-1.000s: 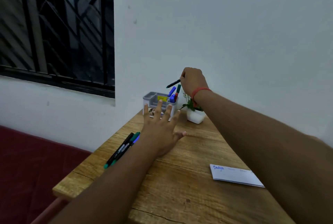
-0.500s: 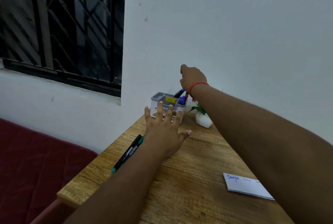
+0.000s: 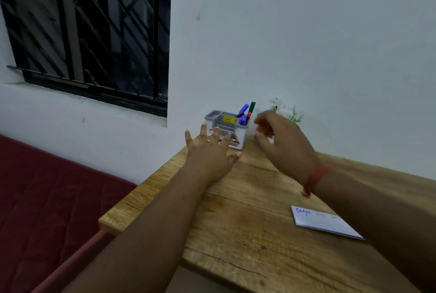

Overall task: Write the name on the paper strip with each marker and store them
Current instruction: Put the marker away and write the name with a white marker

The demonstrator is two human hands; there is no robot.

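The markers [image 3: 246,114] stand in the right-hand compartment of a small grey organiser [image 3: 224,127] at the far end of the desk [image 3: 236,210], close against the white wall. A blue one, a green-capped one, a red one and what looks like a dark one can be made out, all leaning slightly; the other compartments appear bare, though their depths are hidden. The paper strip [image 3: 325,223] lies well apart from them, near the right edge of the desk, with one word in blue at its left end and fainter marks after it that are too small to read.

The right hand [image 3: 280,141] hovers just beside the organiser, to its right, fingers loosely curled and holding nothing that can be seen; it is blurred. The left hand [image 3: 210,153] rests flat on the desk with fingers spread, its fingertips touching or just in front of the organiser's front wall, apparently steadying it. It grips nothing.

Judging from this, the step in hand is the storing of a marker. No loose marker shows on the desk, but the left forearm covers part of it, so more may lie there. If one does, the next move calls for picking it up, uncapping it, and writing on the strip.

Behind the right hand a small plant [image 3: 290,113] stands against the wall.
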